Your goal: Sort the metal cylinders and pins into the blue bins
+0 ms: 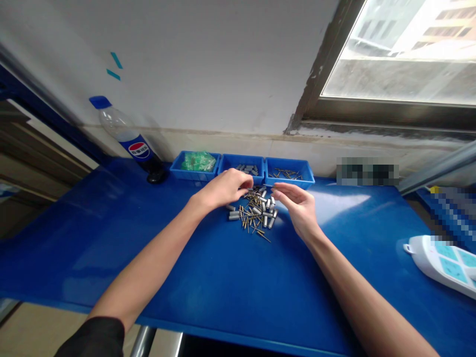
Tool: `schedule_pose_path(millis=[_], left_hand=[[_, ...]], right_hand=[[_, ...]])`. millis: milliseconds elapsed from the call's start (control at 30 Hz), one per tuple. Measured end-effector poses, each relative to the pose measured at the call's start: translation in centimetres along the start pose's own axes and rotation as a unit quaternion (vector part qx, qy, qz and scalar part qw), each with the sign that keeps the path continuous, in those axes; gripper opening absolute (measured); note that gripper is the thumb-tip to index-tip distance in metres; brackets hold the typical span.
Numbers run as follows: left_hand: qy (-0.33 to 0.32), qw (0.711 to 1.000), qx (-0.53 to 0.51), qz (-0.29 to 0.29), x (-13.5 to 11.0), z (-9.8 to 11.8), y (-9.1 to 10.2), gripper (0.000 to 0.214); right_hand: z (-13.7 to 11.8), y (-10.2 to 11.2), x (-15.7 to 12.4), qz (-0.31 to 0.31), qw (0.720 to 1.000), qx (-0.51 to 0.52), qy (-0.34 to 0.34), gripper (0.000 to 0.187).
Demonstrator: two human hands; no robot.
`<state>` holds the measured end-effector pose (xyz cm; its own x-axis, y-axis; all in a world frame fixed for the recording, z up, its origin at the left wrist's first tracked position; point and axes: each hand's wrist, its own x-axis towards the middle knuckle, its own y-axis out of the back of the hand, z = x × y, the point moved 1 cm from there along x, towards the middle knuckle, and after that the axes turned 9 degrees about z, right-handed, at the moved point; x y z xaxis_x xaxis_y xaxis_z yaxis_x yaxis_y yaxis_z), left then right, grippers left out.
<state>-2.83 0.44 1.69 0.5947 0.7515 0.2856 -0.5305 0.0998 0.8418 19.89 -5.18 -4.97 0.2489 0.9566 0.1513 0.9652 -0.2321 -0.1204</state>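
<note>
A heap of small silver cylinders and thin brass pins (256,212) lies on the blue table (208,277). My left hand (223,188) hovers over the heap's left side, fingers curled and pinched at the tips near one small piece. My right hand (297,204) sits at the heap's right side, palm turned inward, thumb and fingers pinching a small piece I cannot name. Behind the heap stand three blue trays: one with green packets (195,166), one with silver cylinders (243,167), one with brass pins (289,173).
A cola bottle (130,141) leans against the wall at the back left. A white power strip (442,263) lies at the right edge. A window is at the upper right. The table's front edge runs near the bottom.
</note>
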Motion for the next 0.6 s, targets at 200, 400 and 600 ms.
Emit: schedule_pose_path(millis=[200, 400, 600], left_hand=[[0.024, 0.993, 0.094, -0.072, -0.5, -2.2, -0.7, 0.022], [0.038, 0.988, 0.125, -0.078, -0.5, -2.4, -1.3, 0.011], [0.024, 0.988, 0.123, -0.088, -0.8, -2.6, -1.1, 0.01]], right_hand=[[0.2, 0.4, 0.2, 0.005, 1.0, 0.006, 0.003, 0.05], [0.3, 0.3, 0.2, -0.001, 1.0, 0.014, -0.006, 0.036], [0.2, 0.2, 0.1, -0.011, 1.0, 0.01, -0.007, 0.033]])
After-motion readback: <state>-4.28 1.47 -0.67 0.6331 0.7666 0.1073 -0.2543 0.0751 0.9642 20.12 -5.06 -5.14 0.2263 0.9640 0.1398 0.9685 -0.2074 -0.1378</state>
